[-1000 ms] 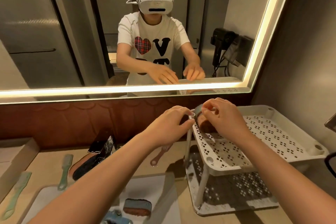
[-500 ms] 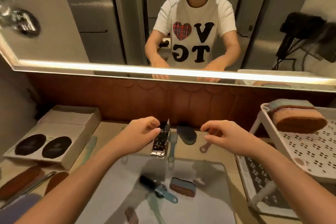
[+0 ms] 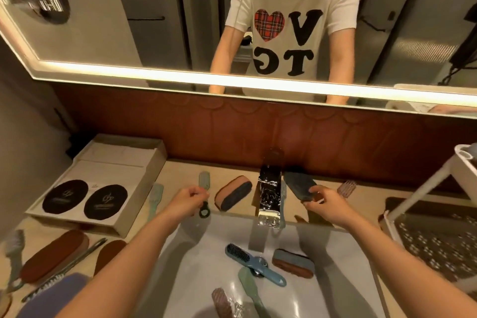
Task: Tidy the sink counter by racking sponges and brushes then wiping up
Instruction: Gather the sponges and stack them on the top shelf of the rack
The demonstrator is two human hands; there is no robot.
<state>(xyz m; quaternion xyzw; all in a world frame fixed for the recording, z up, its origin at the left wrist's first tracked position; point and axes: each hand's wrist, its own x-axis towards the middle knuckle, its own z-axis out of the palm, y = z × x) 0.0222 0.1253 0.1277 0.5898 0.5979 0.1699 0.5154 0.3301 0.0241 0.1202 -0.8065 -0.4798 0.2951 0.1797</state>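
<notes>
My left hand point(image 3: 189, 201) is curled round the thin handle of a green brush point(image 3: 204, 184) that lies on the counter behind the sink. With its fingertips my right hand point(image 3: 324, 204) grips the near end of a dark grey sponge point(image 3: 298, 184), just right of the chrome faucet point(image 3: 268, 196). A brown and grey sponge point(image 3: 233, 195) lies between my hands. In the white sink point(image 3: 196, 253) lie a blue brush point(image 3: 249, 262), a blue and brown sponge point(image 3: 293, 263), a green brush point(image 3: 251, 290) and a pink brush point(image 3: 222, 302). The white rack point(image 3: 423, 188) stands at the right.
A cardboard box point(image 3: 144, 162) holding two black discs sits at the back left. Brown sponges point(image 3: 51, 258), a thin metal tool point(image 3: 67, 271) and another brush point(image 3: 14, 248) lie on the left counter. A pale green brush point(image 3: 154, 200) and a pink brush point(image 3: 347, 187) lie near the wall.
My view swung left from the rack to the sink. A sponge stayed on the rack's top shelf. Both hands dropped to the counter, onto the green brush and the dark sponge.
</notes>
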